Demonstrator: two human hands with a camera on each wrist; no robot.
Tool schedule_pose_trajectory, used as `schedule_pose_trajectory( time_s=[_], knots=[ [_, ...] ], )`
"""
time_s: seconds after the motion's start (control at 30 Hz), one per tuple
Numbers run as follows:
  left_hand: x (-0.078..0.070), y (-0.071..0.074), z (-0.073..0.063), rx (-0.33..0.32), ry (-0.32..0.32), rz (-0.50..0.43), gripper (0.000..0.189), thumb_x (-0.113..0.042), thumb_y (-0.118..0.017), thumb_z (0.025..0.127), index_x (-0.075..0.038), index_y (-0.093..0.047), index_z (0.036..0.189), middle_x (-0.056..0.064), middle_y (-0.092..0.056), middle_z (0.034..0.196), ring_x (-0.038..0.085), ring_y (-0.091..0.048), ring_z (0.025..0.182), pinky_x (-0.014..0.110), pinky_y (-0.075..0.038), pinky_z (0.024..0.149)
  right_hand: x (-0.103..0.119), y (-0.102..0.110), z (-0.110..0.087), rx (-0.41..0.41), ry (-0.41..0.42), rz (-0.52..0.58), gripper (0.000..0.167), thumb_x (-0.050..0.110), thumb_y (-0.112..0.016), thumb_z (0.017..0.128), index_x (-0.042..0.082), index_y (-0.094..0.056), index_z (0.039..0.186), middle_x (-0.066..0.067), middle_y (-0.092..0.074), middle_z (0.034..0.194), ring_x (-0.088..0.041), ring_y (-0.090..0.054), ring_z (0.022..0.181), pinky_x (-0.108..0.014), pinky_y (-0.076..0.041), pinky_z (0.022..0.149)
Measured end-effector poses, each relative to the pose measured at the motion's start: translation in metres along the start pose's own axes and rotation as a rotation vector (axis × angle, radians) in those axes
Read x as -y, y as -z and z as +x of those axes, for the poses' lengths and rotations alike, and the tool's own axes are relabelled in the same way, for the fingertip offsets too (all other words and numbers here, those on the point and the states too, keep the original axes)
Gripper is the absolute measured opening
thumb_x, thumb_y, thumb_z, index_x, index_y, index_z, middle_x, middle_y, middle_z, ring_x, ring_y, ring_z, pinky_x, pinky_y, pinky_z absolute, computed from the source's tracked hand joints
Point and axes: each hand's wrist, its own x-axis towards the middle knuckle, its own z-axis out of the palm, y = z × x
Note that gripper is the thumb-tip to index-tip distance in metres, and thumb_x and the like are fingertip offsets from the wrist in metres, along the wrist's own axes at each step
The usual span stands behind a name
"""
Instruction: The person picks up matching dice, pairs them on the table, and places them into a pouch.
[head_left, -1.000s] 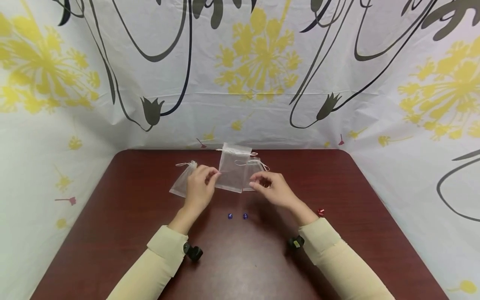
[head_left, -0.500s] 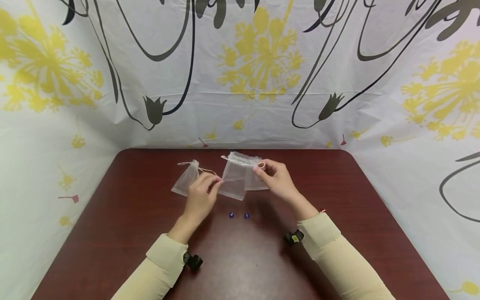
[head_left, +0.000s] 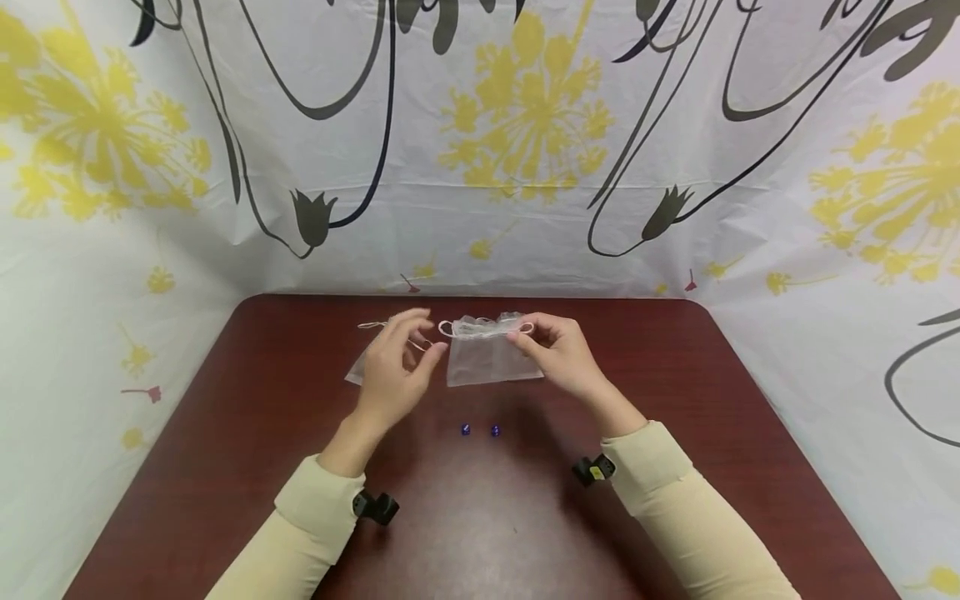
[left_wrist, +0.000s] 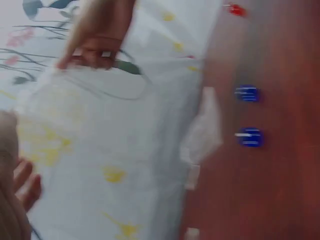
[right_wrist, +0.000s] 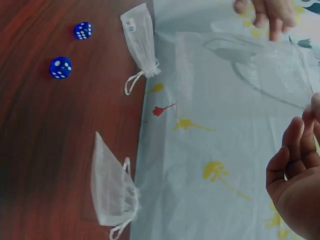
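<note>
My right hand (head_left: pixel 558 354) pinches a sheer white drawstring bag (head_left: pixel 491 358) near its top right corner, by the gathered mouth. The bag hangs flat above the table, with a cord loop out at each side. To its left, my left hand (head_left: pixel 396 367) has thumb and fingers spread apart, holding nothing. Behind that hand lies another sheer bag (head_left: pixel 358 372), partly hidden; in the right wrist view this bag (right_wrist: pixel 140 37) shows a small unclear mark. A third bag (right_wrist: pixel 112 190) lies on the table. Two blue dice (head_left: pixel 466 429) (head_left: pixel 495 431) rest nearer me.
The dark red-brown table (head_left: pixel 480 517) ends at a white patterned curtain (head_left: pixel 480 242) behind and at both sides. A small red thing (left_wrist: pixel 236 9) shows in the left wrist view; my right arm hides it in the head view.
The right hand, first beside the bags, now pinches the larger bag's top and has raised it. The left hand has let go of the bag's edge and spread its fingers.
</note>
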Motion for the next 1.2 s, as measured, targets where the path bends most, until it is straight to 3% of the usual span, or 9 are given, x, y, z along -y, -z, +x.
schedule_pose_trajectory(
  time_s=[0.17,0.3,0.37,0.57,0.73,0.97,1.2],
  knots=[
    [-0.013,0.013,0.021,0.162,-0.020,-0.037,0.039,-0.005,-0.083,0.083,-0.002,-0.066,0.118,0.007,-0.075,0.090,0.016,-0.067,0.066,0.028,-0.054,0.056,0.009,0.000,0.001,0.039,-0.002,-0.010,0.007,-0.003,-0.073,0.090,-0.005,-0.068,0.085,-0.005,-0.060,0.068,-0.006,-0.053,0.058,-0.020,-0.039,0.050],
    [-0.017,0.018,0.025,0.227,-0.034,-0.046,0.036,0.001,-0.082,0.083,-0.002,-0.068,0.115,0.007,-0.075,0.087,0.015,-0.070,0.070,0.031,-0.059,0.062,0.016,-0.002,0.001,0.073,0.011,-0.026,0.005,-0.003,-0.074,0.090,-0.006,-0.071,0.087,-0.014,-0.062,0.068,-0.011,-0.052,0.056,-0.020,-0.037,0.048],
    [-0.019,0.020,0.027,0.261,-0.065,-0.022,0.035,0.002,-0.081,0.083,-0.003,-0.069,0.116,0.008,-0.075,0.089,0.016,-0.070,0.073,0.031,-0.059,0.065,0.019,-0.003,0.002,0.088,0.024,-0.030,0.005,-0.003,-0.074,0.090,-0.008,-0.072,0.090,-0.016,-0.063,0.070,-0.014,-0.054,0.058,-0.019,-0.039,0.049],
    [-0.022,0.029,0.034,0.375,-0.165,0.072,0.023,0.003,-0.076,0.088,-0.005,-0.073,0.109,0.005,-0.074,0.099,0.014,-0.065,0.077,0.030,-0.056,0.068,0.020,-0.012,0.003,0.111,0.047,-0.017,0.004,-0.004,-0.073,0.090,-0.007,-0.074,0.091,-0.008,-0.063,0.071,-0.007,-0.051,0.059,-0.019,-0.038,0.050],
    [-0.023,0.035,0.035,0.478,-0.106,0.120,0.017,0.008,-0.070,0.088,-0.007,-0.066,0.094,0.001,-0.069,0.090,0.014,-0.060,0.076,0.032,-0.052,0.069,0.019,-0.021,0.000,0.126,0.075,-0.052,0.004,-0.002,-0.074,0.090,-0.006,-0.074,0.091,-0.010,-0.068,0.078,-0.011,-0.049,0.059,-0.020,-0.039,0.052],
    [-0.018,0.046,0.037,0.599,-0.034,0.124,0.014,0.007,-0.071,0.089,-0.006,-0.070,0.096,0.002,-0.071,0.091,0.014,-0.060,0.076,0.032,-0.054,0.070,0.013,-0.029,-0.004,0.130,0.092,-0.057,0.006,-0.002,-0.075,0.089,-0.006,-0.072,0.091,-0.011,-0.070,0.080,-0.009,-0.051,0.061,-0.021,-0.042,0.053],
    [-0.008,0.060,0.038,0.655,-0.009,0.137,0.014,0.004,-0.075,0.088,-0.008,-0.070,0.092,0.000,-0.070,0.086,0.013,-0.063,0.076,0.034,-0.056,0.072,-0.030,-0.040,-0.011,0.134,0.021,-0.060,0.015,-0.003,-0.079,0.085,-0.006,-0.072,0.098,-0.009,-0.066,0.077,-0.013,-0.056,0.066,-0.025,-0.045,0.060]
  ],
)
